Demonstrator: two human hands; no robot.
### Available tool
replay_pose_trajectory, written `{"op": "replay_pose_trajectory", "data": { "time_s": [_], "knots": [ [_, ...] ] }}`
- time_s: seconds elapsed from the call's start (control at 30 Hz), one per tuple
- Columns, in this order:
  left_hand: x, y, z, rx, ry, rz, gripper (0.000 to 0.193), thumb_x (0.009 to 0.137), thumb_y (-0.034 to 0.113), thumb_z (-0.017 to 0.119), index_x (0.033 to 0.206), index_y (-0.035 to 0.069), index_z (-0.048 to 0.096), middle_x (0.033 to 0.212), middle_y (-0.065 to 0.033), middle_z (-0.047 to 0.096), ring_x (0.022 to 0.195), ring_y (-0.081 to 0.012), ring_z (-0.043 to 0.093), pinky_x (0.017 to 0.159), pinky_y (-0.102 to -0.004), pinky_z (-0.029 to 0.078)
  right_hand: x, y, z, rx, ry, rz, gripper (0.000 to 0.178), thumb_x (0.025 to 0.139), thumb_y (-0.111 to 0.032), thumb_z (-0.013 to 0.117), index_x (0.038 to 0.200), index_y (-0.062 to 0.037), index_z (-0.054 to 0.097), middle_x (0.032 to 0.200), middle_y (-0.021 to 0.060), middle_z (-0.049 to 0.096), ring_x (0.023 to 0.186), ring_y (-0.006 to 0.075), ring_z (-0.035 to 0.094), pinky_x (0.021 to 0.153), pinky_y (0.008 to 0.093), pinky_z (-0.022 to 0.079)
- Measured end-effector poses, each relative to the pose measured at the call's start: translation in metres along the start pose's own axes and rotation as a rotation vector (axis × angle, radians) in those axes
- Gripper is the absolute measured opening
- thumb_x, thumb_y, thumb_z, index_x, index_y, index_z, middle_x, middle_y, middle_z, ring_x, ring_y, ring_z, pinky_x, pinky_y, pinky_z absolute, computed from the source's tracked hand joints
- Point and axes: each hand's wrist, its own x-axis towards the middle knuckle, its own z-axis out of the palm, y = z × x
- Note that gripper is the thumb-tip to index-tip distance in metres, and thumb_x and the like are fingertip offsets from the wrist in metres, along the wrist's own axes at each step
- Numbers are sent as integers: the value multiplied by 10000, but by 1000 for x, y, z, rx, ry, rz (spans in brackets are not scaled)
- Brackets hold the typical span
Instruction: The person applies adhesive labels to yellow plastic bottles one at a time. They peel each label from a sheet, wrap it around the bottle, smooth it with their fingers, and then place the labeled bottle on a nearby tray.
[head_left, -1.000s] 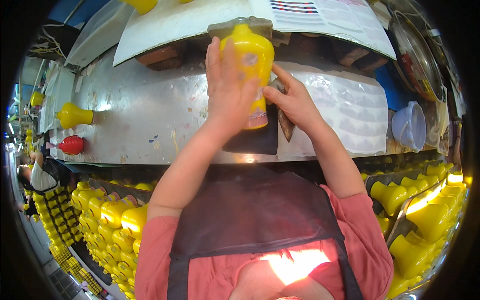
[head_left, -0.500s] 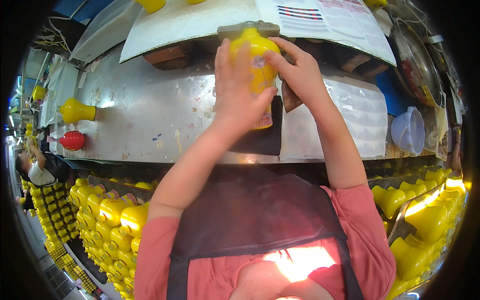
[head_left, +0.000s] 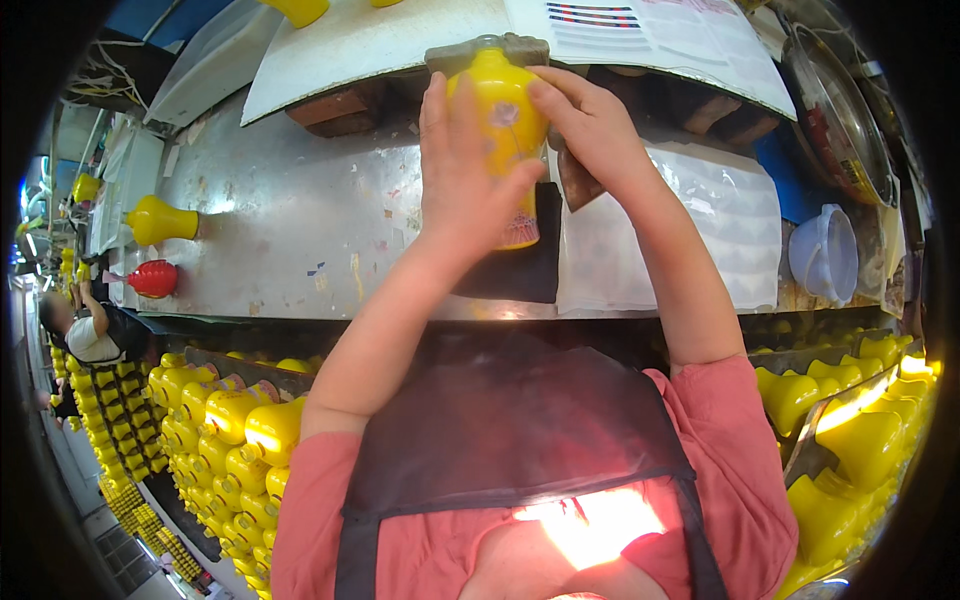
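Right hand (head_left: 590, 120), low beside the yellow vase (head_left: 510, 135) a second ago, now sits at its shoulder, brown scraper (head_left: 577, 183) held under the palm, work seemingly shifted neckward; left hand (head_left: 460, 175) alongside, grip unclear; vase neck at grey block (head_left: 532, 50).
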Motion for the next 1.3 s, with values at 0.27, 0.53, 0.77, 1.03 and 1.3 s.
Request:
{"op": "replay_pose_trajectory", "data": {
  "time_s": [0.27,0.53,0.77,1.03,1.3],
  "knots": [
    [-6,-11,-4,-248,-24,-67,599,1071,121,377,1652,54,246,1722,-180,135,1593,-327,130,1275,-433,118,-34,1,10,-212,-91,6,1012,778,-533,765,1563,-41,357,1204,296,697,1124,451,682,946,456,543],
    [-7,-14,-4,-211,-40,-59,617,1069,110,360,1647,-17,187,1733,-180,113,1606,-340,78,1284,-428,68,-27,30,11,-13,-151,-83,1013,791,-438,809,1593,-61,318,1223,203,687,794,228,684,738,334,548],
    [-8,-13,-3,-263,-22,-59,628,1082,144,381,1651,-13,168,1734,-173,116,1604,-335,90,1283,-424,67,-27,45,-2,65,-247,29,1040,804,-358,834,1639,-87,277,1177,154,668,663,113,573,630,271,487],
    [-7,-18,1,-231,-8,-12,643,1091,185,409,1656,9,159,1726,-187,113,1598,-339,111,1279,-427,100,-35,29,18,-39,-170,-81,1036,848,-367,787,1647,-98,186,1390,211,602,998,179,679,857,307,554],
    [-6,-12,0,-176,-19,-102,913,926,216,680,1662,90,154,1686,-248,126,1569,-409,165,1261,-470,189,-39,28,-2,122,-252,-21,890,944,-345,735,1652,-80,265,1300,114,586,892,121,597,812,249,515]
  ]
}}
